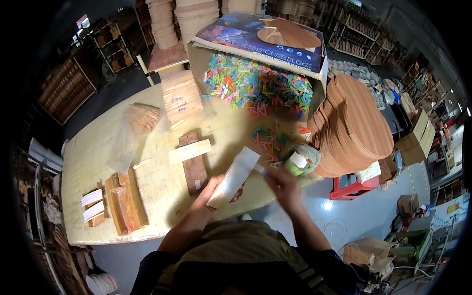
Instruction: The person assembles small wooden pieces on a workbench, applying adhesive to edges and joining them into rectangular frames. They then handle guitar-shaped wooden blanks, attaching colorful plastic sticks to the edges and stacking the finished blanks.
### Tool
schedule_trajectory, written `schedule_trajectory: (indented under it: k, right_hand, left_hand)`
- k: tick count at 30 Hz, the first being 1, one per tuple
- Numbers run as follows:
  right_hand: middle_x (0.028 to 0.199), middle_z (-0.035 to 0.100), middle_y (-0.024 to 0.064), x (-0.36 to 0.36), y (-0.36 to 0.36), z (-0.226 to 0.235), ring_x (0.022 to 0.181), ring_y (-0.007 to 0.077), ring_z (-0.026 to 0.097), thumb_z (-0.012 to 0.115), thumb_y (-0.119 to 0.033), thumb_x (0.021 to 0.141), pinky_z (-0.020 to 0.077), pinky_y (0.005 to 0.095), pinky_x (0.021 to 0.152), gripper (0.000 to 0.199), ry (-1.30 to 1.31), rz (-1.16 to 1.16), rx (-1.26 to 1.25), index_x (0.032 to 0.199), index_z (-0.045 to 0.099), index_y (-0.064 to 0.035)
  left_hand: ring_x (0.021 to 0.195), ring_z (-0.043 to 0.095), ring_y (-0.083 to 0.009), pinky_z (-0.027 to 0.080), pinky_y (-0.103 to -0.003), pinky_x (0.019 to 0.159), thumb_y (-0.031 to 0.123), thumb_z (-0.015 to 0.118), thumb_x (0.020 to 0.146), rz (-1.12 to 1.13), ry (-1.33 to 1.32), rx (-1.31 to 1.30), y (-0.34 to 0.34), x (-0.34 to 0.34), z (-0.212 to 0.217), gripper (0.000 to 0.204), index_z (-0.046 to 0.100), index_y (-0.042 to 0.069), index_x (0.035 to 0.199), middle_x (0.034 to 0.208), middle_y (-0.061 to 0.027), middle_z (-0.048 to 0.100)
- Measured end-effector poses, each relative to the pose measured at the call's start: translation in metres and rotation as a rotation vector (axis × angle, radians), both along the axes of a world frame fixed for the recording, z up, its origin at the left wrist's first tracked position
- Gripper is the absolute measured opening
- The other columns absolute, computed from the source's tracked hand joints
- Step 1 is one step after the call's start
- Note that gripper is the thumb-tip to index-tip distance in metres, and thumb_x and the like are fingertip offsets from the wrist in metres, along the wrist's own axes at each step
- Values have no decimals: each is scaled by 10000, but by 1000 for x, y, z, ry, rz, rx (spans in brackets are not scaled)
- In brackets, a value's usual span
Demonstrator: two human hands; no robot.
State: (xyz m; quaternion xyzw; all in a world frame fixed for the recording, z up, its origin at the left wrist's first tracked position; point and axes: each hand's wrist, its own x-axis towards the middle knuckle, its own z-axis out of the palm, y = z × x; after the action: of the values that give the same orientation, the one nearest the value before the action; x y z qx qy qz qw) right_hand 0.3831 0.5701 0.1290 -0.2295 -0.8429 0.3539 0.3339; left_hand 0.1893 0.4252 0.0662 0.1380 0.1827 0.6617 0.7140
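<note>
My left hand [210, 192] is closed around the lower end of a bundle of pale, thin wood strips [234, 178], tilted up and to the right near the table's front edge. Close to its right side, my right hand [285, 187] is blurred, its fingers drawn together at a small whitish piece [259, 168] that I cannot name. Just beyond my left hand, a pale wood strip [190, 151] lies across a brown wooden block [194, 172]. A green container with a knitted-looking cover [301, 160] stands beyond my right hand.
An open carton [260, 49] full of colourful clothespins [255, 81] stands at the back; more clothespins [268, 140] lie loose on the table [98, 147]. Stacked guitar-shaped wood plates [361, 123] rise at the right, above a red stool [351, 189]. Bundled strips [182, 101] and wooden blocks [127, 201] are leftward.
</note>
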Motion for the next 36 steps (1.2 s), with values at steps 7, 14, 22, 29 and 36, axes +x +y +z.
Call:
schedule_trajectory:
  k: [7, 14, 22, 29, 36]
  right_hand:
    - [768, 620, 69, 15, 15, 1, 665, 133, 564, 708, -108, 833, 453, 241, 633, 209, 74, -19, -208, 1027, 705, -32]
    - [761, 582, 57, -2, 10, -2, 658, 139, 553, 711, -66, 815, 457, 270, 619, 220, 106, -231, -136, 1023, 682, 0]
    - [757, 592, 66, 2, -51, 0, 639, 233, 583, 742, -73, 750, 468, 338, 537, 205, 84, 192, 420, 953, 718, -88]
    - [755, 587, 56, -15, -29, -10, 615, 205, 565, 749, -27, 716, 458, 316, 525, 236, 113, 85, 411, 946, 717, -70]
    - [777, 616, 89, -23, -29, -3, 642, 237, 590, 763, -7, 715, 474, 323, 560, 215, 119, 47, 307, 921, 717, -46]
  left_hand:
    - [656, 499, -206, 416, -288, 502, 354, 504, 854, 80, -152, -93, 2, -1, 26, 435, 549, -21, 1070, 849, -115, 554]
    - [692, 473, -202, 405, -260, 506, 372, 493, 853, 69, -73, -166, 0, 2, 27, 413, 533, 47, 1104, 877, -109, 506]
    - [759, 471, -171, 455, -271, 553, 447, 520, 848, 100, -316, 26, 9, -20, 18, 550, 491, -9, 1154, 928, -85, 494]
    - [736, 485, -173, 438, -274, 578, 387, 530, 888, 159, -313, 68, 11, -12, 24, 424, 512, 31, 1118, 925, -82, 529]
    - [817, 504, -215, 469, -325, 635, 404, 573, 836, 197, -191, 44, 4, -16, 12, 530, 491, 38, 1211, 1009, -111, 532]
